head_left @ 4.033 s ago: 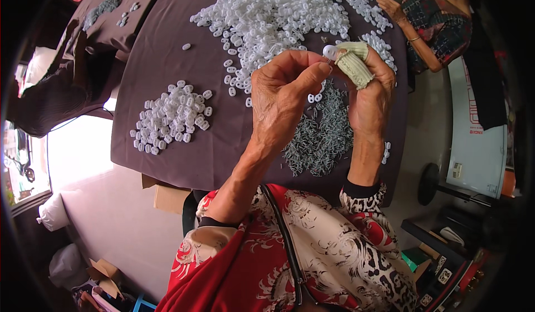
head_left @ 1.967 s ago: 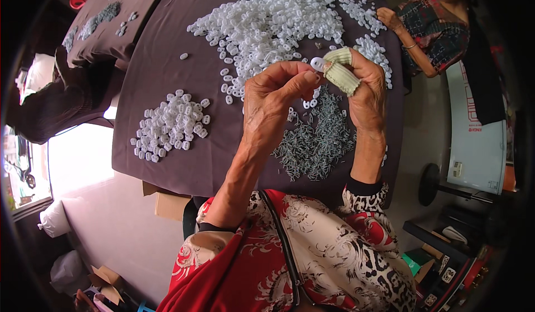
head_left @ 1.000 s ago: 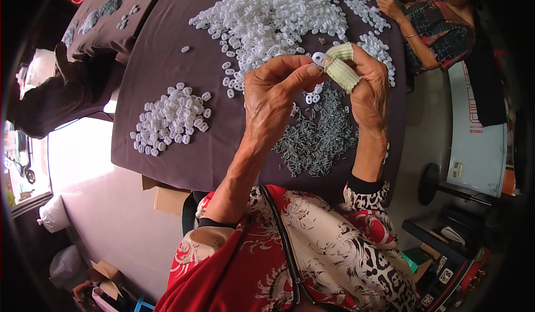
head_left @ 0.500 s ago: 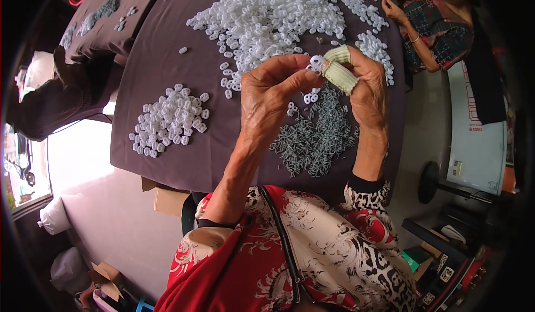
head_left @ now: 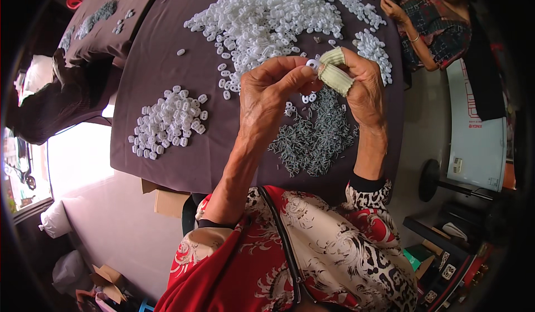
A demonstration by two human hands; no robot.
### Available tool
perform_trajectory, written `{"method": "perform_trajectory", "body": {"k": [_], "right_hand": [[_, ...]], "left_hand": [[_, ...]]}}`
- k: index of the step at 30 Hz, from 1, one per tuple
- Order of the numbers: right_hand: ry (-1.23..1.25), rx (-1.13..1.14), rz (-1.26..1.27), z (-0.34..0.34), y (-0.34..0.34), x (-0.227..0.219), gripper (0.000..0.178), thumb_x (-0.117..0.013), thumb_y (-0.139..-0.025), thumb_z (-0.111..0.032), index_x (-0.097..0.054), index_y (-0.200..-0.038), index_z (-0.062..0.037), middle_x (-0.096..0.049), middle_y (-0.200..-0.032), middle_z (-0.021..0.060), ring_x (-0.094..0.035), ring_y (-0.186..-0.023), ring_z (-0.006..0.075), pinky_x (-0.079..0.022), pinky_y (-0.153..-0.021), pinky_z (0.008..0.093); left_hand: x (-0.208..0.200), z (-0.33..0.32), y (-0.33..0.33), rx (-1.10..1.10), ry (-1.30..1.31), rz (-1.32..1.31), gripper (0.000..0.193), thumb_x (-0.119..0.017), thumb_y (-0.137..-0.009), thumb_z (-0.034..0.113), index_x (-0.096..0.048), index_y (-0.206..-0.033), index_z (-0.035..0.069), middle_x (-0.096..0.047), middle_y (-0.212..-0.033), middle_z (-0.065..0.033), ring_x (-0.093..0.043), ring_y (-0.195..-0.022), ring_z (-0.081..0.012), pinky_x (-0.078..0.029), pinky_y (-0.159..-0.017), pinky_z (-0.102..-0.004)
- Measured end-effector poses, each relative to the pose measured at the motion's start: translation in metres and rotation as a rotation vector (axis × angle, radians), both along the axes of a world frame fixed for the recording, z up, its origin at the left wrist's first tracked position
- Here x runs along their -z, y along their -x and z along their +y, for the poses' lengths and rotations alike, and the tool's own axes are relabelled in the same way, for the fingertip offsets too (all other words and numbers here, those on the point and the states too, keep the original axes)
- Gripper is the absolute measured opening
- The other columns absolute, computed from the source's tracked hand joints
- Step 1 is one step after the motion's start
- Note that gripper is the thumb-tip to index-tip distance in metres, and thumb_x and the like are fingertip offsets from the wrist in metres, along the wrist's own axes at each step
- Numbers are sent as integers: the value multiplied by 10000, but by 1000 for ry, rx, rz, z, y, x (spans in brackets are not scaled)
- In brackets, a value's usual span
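Note:
In front of my chest, my left hand (head_left: 273, 89) pinches a small white oval plastic piece (head_left: 313, 64) with a hole in it between thumb and fingers. My right hand (head_left: 365, 86) meets it from the other side, thumb and finger in pale green ribbed finger sleeves (head_left: 336, 79) closed against the piece. Whether a pin sits between these fingertips is hidden. Below the hands lies a heap of short grey metal pins (head_left: 315, 139). A few white pieces (head_left: 308, 97) rest at its upper edge.
A big spread of white plastic pieces (head_left: 267, 16) covers the far part of the brown cloth-covered table (head_left: 167, 61). A smaller pile of white pieces (head_left: 168, 122) is at left. Another person (head_left: 434, 28) works at the far right edge. A second table (head_left: 120, 33) stands far left.
The white piece has turned between my fingertips, and less of it shows now. My right fingers have shifted slightly left against it. The piles look the same.

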State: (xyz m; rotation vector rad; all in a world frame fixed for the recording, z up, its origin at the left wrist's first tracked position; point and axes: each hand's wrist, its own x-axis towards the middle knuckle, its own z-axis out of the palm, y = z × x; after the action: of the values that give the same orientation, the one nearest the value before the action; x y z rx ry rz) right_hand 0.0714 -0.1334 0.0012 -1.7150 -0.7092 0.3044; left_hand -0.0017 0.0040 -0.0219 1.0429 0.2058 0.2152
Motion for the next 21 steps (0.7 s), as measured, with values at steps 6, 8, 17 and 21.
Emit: {"method": "perform_trajectory", "body": {"k": [6,8,17,21], "right_hand": [[-113,79,-37,5,8,7,269,-624,-716,-134,-575,-948,-7,-618,-799,64,-595,-720,105,-461,-607,231],[91,164,-482,9,12,0,356,-675,-671,-98,-556,-996,-11,-601,-850,87,-597,-777,147,-476,-674,263],[199,164,-771,11,11,4,343,-662,-668,-52,-571,-995,-2,-603,-903,137,-602,-819,271,-478,-697,309],[206,142,-785,10,10,5,329,-660,-670,-56,-572,-983,-2,-605,-891,132,-607,-798,270,-482,-676,315]], "left_hand": [[3,1,-4,-4,136,2,165,-630,-776,117,-606,-860,-23,-623,-747,-68,-584,-661,-113,-458,-644,-218],[7,1,-5,-13,177,12,167,-628,-779,125,-607,-860,-19,-620,-753,-63,-574,-665,-107,-456,-649,-217],[11,-2,-6,-1,266,8,198,-610,-804,187,-606,-859,-3,-589,-774,-36,-546,-697,-96,-457,-664,-231],[13,1,-7,6,279,26,252,-582,-826,253,-609,-844,3,-573,-765,-30,-539,-699,-96,-465,-672,-251]]}}
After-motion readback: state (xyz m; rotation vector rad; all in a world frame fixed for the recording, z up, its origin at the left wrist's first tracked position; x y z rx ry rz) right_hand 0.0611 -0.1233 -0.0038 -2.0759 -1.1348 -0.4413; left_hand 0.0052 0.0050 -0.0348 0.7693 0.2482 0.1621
